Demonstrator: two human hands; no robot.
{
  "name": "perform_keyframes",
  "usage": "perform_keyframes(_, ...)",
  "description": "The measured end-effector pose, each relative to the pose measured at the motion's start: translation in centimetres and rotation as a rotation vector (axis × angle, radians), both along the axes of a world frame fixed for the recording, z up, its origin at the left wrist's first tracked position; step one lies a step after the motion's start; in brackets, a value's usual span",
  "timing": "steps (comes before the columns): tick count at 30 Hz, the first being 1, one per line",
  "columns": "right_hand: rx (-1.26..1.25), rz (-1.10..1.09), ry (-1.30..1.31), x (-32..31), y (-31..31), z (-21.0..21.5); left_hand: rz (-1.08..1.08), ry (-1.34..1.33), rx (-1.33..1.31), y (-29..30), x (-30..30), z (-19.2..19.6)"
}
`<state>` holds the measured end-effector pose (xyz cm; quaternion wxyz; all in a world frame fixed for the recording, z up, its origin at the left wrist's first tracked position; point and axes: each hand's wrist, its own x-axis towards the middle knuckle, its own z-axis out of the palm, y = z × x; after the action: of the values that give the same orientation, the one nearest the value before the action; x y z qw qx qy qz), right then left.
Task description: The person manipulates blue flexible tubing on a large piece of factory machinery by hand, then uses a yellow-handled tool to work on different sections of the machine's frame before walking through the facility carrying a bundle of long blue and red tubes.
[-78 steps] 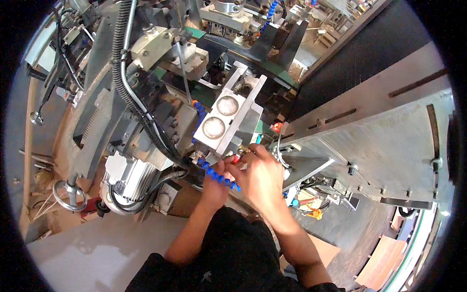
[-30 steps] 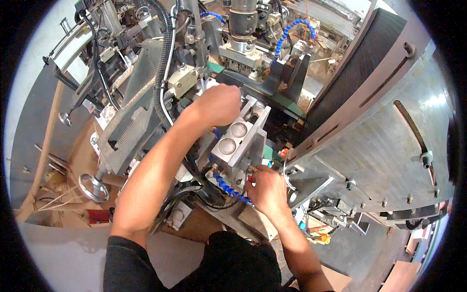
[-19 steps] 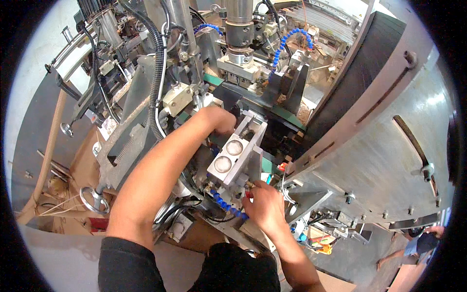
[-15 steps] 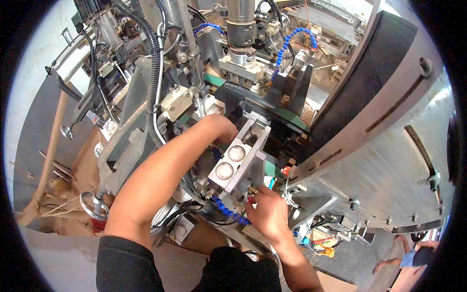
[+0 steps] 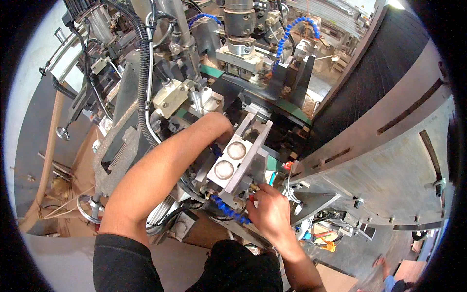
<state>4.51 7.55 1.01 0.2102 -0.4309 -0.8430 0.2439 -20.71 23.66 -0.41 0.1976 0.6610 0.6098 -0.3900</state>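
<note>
A pale metal machine block (image 5: pixel 231 160) with two round silver caps stands tilted in front of me. My left arm reaches across to its far left side, where my left hand (image 5: pixel 222 126) goes down behind the block; its fingers are hidden. Low on the block's right side, my right hand (image 5: pixel 270 210) is closed, thumb and forefinger pinching at a small red part (image 5: pixel 251 197) beside a brass fitting (image 5: pixel 254 187). What this part is cannot be made out clearly. Just left of that hand runs a blue segmented hose (image 5: pixel 226 209).
A large curved metal guard (image 5: pixel 379 160) fills the right side. Black corrugated conduit (image 5: pixel 142 73) and a cream valve block (image 5: pixel 170 99) stand left of my forearm. Beyond is a vertical spindle motor (image 5: pixel 239 24) with another blue hose (image 5: pixel 279 46). Another person (image 5: pixel 389 278) shows at lower right.
The view has shifted slightly. Both my hands stay at the same places on the machine. The other person at lower right has moved lower in the picture.
</note>
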Motion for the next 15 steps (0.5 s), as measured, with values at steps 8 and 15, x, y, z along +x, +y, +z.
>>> perform_keyframes(8,-0.018,0.028,0.021,-0.2,-0.2,0.2,-0.013,-0.012,0.017,0.4,-2.7,-3.5)
perform_keyframes(15,-0.030,0.005,-0.025,-0.2,-0.2,-0.2,-0.089,0.011,0.057,-0.8,0.1,0.6)
